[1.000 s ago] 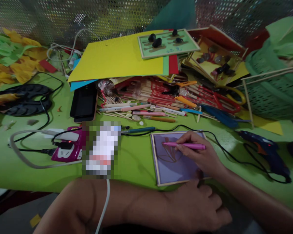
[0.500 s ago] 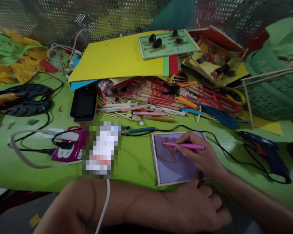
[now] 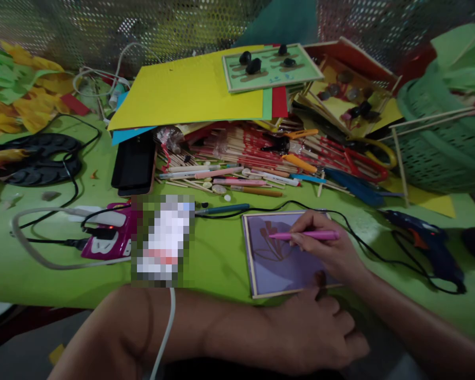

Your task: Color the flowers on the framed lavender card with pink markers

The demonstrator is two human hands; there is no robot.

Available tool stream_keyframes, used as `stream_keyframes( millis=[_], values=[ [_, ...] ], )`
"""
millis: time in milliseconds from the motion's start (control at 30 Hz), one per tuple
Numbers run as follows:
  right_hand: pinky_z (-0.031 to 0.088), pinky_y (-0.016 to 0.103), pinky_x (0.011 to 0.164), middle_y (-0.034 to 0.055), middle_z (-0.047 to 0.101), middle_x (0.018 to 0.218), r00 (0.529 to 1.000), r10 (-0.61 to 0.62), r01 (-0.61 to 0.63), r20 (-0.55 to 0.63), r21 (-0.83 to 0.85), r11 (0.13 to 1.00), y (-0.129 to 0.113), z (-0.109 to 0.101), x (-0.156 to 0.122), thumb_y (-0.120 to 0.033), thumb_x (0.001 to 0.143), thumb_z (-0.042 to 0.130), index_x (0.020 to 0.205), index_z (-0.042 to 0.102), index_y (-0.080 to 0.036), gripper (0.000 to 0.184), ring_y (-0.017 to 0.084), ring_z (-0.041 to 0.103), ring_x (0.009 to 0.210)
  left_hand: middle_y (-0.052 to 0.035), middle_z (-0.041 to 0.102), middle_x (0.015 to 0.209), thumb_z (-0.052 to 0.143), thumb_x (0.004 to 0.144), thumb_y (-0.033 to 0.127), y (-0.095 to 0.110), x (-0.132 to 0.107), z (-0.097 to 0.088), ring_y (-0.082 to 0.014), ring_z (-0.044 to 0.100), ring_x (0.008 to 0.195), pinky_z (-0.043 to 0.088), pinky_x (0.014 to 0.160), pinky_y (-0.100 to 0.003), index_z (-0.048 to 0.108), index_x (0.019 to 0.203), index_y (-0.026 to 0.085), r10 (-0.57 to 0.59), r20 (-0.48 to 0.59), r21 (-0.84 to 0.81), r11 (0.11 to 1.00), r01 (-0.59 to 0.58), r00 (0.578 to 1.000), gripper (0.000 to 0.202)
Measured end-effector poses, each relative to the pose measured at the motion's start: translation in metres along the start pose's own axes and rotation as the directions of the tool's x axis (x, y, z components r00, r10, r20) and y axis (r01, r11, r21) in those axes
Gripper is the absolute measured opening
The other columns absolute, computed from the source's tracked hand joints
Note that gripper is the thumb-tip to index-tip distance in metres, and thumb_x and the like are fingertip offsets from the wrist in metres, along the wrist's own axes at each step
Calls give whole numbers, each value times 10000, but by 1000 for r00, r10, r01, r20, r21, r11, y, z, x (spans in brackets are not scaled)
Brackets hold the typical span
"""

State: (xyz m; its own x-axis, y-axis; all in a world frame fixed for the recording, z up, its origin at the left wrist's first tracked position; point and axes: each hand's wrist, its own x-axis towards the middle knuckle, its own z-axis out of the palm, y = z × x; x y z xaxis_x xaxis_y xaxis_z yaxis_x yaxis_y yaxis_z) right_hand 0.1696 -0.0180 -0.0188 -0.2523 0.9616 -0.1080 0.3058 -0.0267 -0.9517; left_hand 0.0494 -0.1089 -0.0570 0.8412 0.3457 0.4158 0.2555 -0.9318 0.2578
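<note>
- Hand, left (image 3: pixel 324 330): nearest to me, back upward, at the near edge of the purple framed panel; fingers curled downward with their tips mostly hidden, so I cannot tell whether they press on anything.
- White cable (image 3: pixel 166 330): crosses in front of the left forearm, up to a blurred device (image 3: pixel 162 237).
- Purple framed panel (image 3: pixel 269 279): flat on the green tabletop (image 3: pixel 217 253), light strips along its edges, both hands beside or over it; brown drawing (image 3: pixel 269 227) on its upper left part.
- Hand, right (image 3: pixel 326 250): over the panel's right half; fingers pinching one pink marker.
- Pink marker (image 3: pixel 320 235): held nearly level, tip pointing left at the drawing; whether it touches, I cannot tell.
- Power strip (image 3: pixel 124 240): magenta, left of the blurred device, plugs seated, red light lit.
- Glue gun (image 3: pixel 435 240): dark blue, right of the panel, nozzle toward it.
- Dark phone (image 3: pixel 133 163): beyond the power strip, lying flat.
- Pens (image 3: pixel 221 173): assorted, strewn past the panel, before a heap of sticks in red wrapping (image 3: pixel 241 145).
- Yellow sheet (image 3: pixel 190 95): atop other coloured sheets, behind the sticks; a green framed panel (image 3: pixel 275 81) with black lumps rests on its right end.
- Green basket (image 3: pixel 439 153): far right.
- Perforated screen (image 3: pixel 150 24): farthest item in my view.
</note>
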Motion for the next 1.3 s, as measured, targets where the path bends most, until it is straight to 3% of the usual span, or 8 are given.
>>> stream_keyframes(
  millis=[600,1000,1300],
  values=[
    [434,317,608,7,647,719,1000,-12,13,11,-55,998,-2,2,3,-322,831,728,761,682,-232,123,180,566,654,-10,632,859,669,928,258,-1,0,-4,-180,637,787,529,876,-484,711,1086,208,11,54,-38,999,-9,999,171],
    [434,318,599,9,648,716,1000,-14,15,18,-56,998,-1,2,3,-327,829,729,757,683,-231,128,182,566,648,-15,641,852,674,928,257,-2,1,-5,-171,645,781,533,798,-411,716,1082,208,14,54,-38,999,-12,998,167],
    [429,312,598,5,645,708,1000,-10,11,17,-53,999,-1,1,2,-339,827,728,752,674,-230,142,175,558,643,-16,647,853,653,941,261,-1,0,-1,-168,640,784,507,895,-453,716,1065,223,18,41,-19,1000,-17,999,144]
  ],
)
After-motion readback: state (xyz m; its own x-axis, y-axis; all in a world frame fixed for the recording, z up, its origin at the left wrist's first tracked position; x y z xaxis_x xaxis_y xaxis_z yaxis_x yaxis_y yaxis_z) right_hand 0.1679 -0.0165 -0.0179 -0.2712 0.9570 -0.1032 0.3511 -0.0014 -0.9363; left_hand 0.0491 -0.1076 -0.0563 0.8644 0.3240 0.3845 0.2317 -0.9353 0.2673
